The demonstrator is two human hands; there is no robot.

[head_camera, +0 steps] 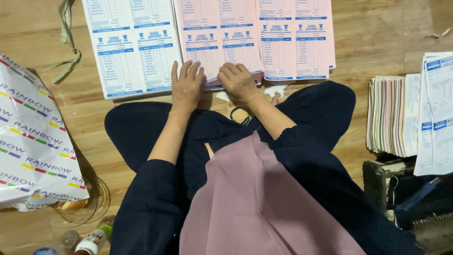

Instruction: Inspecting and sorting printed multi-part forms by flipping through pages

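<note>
Sitting cross-legged on a wooden floor, a person in dark navy clothing and a dusty pink garment leans toward sheets laid out on the far side. Both hands rest on the near edge of a pink printed form sheet, which lies flat on the floor, centre far. Left hand: palm down, fingers spread and flat, pressing where the pink sheet meets the white printed form sheet just left of it. Right hand: fingers curled under, knuckles up, bearing on the pink sheet's near edge; neither hand grips anything. The two hands sit just beside each other, almost touching.

Under the right wrist a small torn white paper scrap lies on the floor, just near the pink sheet. A dark loop, possibly a band, shows at the lap; too hidden to identify.

Left side: a white plastic-wrapped package with coloured stripes, well apart from the hands. Near its lower edge, a clear glass dish and a small bottle with a white cap. Far left, a green cloth strip on the floor.

Right side: a thick stack of multicoloured paper pads, edge-on, with more blue-and-white forms beyond it. Near right corner: a dark metal device, partly out of view.
</note>
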